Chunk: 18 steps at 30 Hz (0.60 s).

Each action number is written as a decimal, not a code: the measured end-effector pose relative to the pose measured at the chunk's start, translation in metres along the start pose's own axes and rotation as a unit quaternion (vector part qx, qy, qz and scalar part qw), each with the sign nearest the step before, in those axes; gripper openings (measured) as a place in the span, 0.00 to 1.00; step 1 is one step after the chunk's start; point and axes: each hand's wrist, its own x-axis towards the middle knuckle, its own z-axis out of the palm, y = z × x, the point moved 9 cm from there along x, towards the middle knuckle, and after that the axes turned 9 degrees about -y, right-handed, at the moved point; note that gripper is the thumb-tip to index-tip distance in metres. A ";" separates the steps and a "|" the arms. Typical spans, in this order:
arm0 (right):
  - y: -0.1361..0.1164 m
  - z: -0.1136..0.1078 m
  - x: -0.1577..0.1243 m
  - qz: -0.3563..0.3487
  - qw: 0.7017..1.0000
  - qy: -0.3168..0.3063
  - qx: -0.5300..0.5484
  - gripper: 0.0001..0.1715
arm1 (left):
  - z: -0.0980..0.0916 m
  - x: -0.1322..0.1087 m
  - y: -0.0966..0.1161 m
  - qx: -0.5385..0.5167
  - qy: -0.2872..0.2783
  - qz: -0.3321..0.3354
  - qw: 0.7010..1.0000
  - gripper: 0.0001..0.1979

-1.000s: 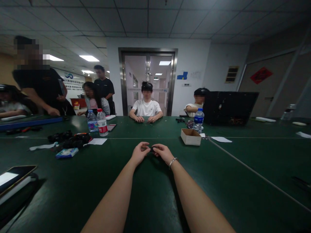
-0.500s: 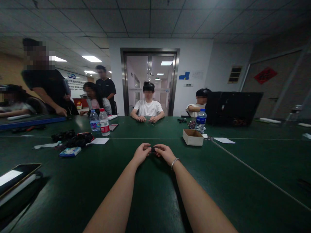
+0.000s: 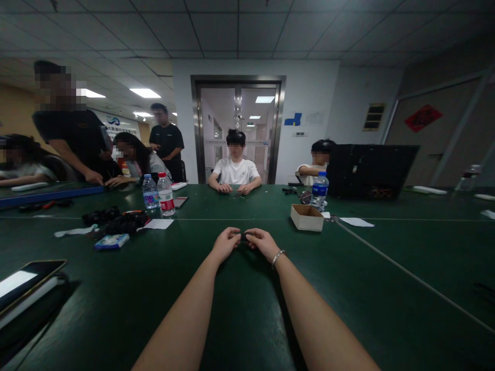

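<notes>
My left hand [image 3: 224, 243] and my right hand [image 3: 261, 242] meet over the dark green table [image 3: 247, 309], both arms stretched forward. Their fingers are pinched together on a small black object [image 3: 243, 238] held between them; most of it is hidden by the fingertips. A silver bracelet [image 3: 277, 257] circles my right wrist. The nearest other thing is a small open cardboard box [image 3: 307, 217] to the right and a little farther away.
Two water bottles [image 3: 161, 192] and black gear [image 3: 119, 221] lie at the left, a phone [image 3: 23, 278] at the near left edge. A third bottle [image 3: 317, 191] and a black laptop [image 3: 369, 171] stand at the right. Several people sit or stand beyond the table.
My hands stay pinched on the small black object in the same spot. The view has shifted slightly, and a seated person at the far left has leaned forward over the table.
</notes>
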 end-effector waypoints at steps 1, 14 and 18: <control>0.000 0.000 0.000 0.001 1.000 -0.001 0.000 0.15 | 0.000 0.000 0.001 0.002 -0.001 0.000 1.000 0.12; -0.003 0.001 -0.002 0.004 1.000 0.004 0.006 0.14 | 0.000 0.002 -0.005 -0.005 -0.004 0.005 1.000 0.13; -0.003 0.001 -0.001 0.000 1.000 0.003 0.015 0.14 | -0.001 0.003 -0.004 -0.016 0.004 0.001 1.000 0.12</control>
